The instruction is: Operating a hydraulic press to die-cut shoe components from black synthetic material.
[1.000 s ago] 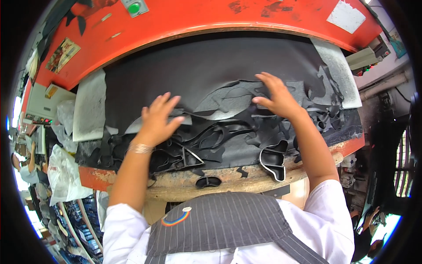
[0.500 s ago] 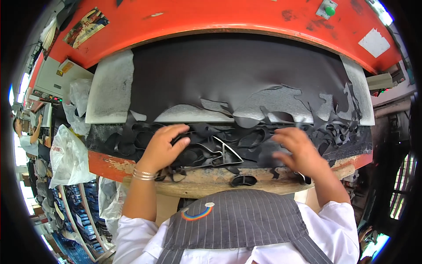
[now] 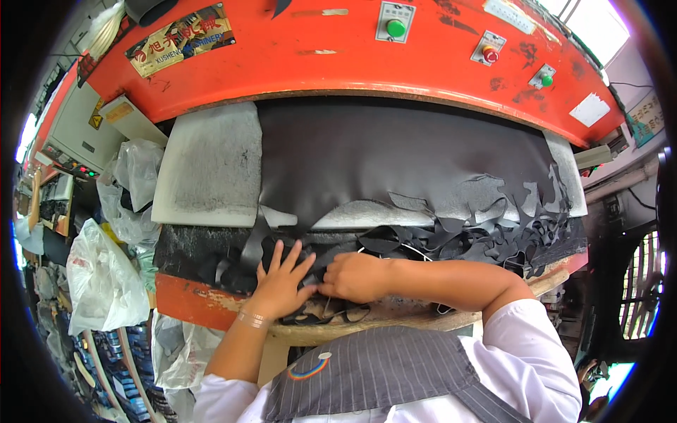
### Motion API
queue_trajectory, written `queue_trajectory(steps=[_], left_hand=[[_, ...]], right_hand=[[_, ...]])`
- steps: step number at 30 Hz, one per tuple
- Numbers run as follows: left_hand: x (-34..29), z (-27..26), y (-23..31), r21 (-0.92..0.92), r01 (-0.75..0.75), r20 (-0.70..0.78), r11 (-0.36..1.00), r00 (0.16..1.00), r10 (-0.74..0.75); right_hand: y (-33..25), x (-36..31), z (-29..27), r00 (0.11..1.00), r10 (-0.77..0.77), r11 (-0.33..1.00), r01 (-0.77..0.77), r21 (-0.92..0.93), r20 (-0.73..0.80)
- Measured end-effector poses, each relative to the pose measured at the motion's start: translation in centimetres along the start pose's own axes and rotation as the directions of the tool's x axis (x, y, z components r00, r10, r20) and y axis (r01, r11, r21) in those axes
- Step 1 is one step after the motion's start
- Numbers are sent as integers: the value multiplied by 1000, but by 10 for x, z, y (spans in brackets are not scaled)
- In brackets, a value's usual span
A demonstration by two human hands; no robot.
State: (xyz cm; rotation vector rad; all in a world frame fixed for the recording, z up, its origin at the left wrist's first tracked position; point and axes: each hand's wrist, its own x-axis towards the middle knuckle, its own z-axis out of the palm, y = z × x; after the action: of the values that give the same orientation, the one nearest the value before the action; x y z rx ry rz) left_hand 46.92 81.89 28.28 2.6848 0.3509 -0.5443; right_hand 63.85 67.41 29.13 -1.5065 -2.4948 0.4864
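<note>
Both hands work at the near edge of a black leather-like sheet (image 3: 395,155) with cut-out holes along its front. My left hand (image 3: 282,285), with a bracelet on the wrist, lies with fingers spread on the dark scraps. Right beside its thumb, my right hand (image 3: 358,276) is closed, its curled fingertips pinching a black leather scrap (image 3: 315,273). My right forearm crosses in front of a tangle of more black offcuts (image 3: 458,243), hiding part of it. A thin pale-edged outline shape (image 3: 416,251) peeks out above that forearm.
Under the sheet lies a white cutting board (image 3: 204,162). Behind it stands an orange-red machine beam (image 3: 310,63) with a green button (image 3: 395,28) and a red one (image 3: 490,54). A worn wooden rail (image 3: 338,317) runs in front. White plastic bags (image 3: 106,275) hang at the left.
My right hand has swung left to join the left hand and closed. My left fingers have spread over the scraps. The view has shifted, showing more of the machine beam.
</note>
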Motion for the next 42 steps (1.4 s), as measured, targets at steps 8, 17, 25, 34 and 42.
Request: queue_trajectory(steps=[8, 17, 25, 34, 42], left_hand=[[5, -75, -54, -407, -379, -322, 831, 911, 258], [146, -45, -124, 116, -149, -740, 982, 647, 185], [141, -44, -127, 1, -90, -802, 996, 595, 54], [148, -33, -132, -243, -224, -825, 944, 560, -80], [156, -40, -134, -201, -173, -807, 964, 587, -63]], right_hand=[[13, 45, 3, 968, -220, 959, 238, -154, 124], [2, 14, -62, 996, 79, 960, -85, -268, -33], [38, -31, -146, 363, 722, 585, -775, 239, -590], [126, -3, -58, -25, 997, 49, -440, 897, -67], [147, -4, -40, 9, 1000, -17, -493, 870, 25]])
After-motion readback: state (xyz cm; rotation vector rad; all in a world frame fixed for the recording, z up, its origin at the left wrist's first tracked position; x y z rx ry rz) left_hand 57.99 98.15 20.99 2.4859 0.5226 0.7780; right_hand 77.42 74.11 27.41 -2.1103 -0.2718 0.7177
